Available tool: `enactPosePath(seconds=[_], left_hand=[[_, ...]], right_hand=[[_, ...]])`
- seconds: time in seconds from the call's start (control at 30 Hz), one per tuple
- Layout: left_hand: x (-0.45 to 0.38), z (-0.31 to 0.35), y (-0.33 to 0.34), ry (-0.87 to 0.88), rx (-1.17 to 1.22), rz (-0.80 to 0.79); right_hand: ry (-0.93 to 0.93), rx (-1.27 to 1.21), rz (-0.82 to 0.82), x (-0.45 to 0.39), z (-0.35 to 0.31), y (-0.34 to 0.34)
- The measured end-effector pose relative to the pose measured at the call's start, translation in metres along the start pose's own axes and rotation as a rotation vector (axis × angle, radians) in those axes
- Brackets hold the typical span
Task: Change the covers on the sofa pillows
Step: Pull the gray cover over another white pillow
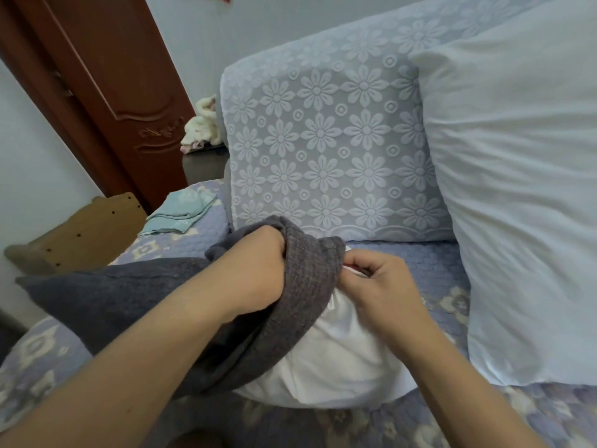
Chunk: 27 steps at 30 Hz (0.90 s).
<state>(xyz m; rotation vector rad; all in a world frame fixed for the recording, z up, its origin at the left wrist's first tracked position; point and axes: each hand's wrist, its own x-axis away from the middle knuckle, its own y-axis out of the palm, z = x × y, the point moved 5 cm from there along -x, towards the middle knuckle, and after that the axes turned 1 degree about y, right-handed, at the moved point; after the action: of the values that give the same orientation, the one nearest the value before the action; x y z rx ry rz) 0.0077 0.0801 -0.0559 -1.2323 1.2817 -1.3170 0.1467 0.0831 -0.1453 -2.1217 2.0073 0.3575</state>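
A dark grey knitted pillow cover (122, 299) lies on the sofa seat with a white pillow insert (336, 360) sticking out of its open end. My left hand (258, 270) grips the bunched edge of the grey cover at its opening. My right hand (384, 292) pinches the top corner of the white insert just beside that edge. A bare white pillow (517, 189) leans upright against the sofa back on the right. A folded light teal cover (179, 211) lies on the seat at the far left.
The sofa back (323, 150) wears a pale blue flower-lace throw; the seat (429, 266) has a blue quilted patterned cover. A brown door (106, 76) stands at the left, a wooden piece (80, 234) below it, and a dark side table (203, 163) with cream cloth.
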Motion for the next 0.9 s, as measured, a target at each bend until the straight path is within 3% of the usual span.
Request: enactPosePath(seconds=[0.13, 0.27, 0.4, 0.57, 0.63, 0.7, 0.8, 0.9], left_hand=[[0.001, 0.023, -0.015, 0.001, -0.126, 0.075], [0.008, 0.048, -0.024, 0.222, -0.296, 0.243], [0.017, 0.06, -0.017, 0.42, -0.293, 0.237], [-0.007, 0.037, -0.016, 0.249, 0.062, 0.071], [-0.015, 0.03, -0.014, 0.223, 0.101, 0.026], [-0.016, 0.027, -0.01, 0.223, 0.079, 0.002], [-0.007, 0.026, -0.001, 0.213, 0.139, 0.051], [0.004, 0.037, 0.011, 0.225, 0.203, 0.191]], right_hand=[[0.017, 0.023, 0.042, 0.0, 0.005, 0.0], [0.068, -0.077, 0.015, -0.003, 0.007, -0.004], [0.154, -0.092, 0.035, 0.0, 0.009, -0.003], [0.287, -0.15, 0.009, 0.0, 0.015, -0.006], [0.34, -0.125, 0.004, 0.0, 0.013, -0.005], [0.462, -0.307, -0.053, 0.0, 0.012, -0.005], [0.546, -0.609, -0.342, 0.007, -0.005, 0.003], [0.496, -0.584, -0.319, 0.008, -0.005, 0.004]])
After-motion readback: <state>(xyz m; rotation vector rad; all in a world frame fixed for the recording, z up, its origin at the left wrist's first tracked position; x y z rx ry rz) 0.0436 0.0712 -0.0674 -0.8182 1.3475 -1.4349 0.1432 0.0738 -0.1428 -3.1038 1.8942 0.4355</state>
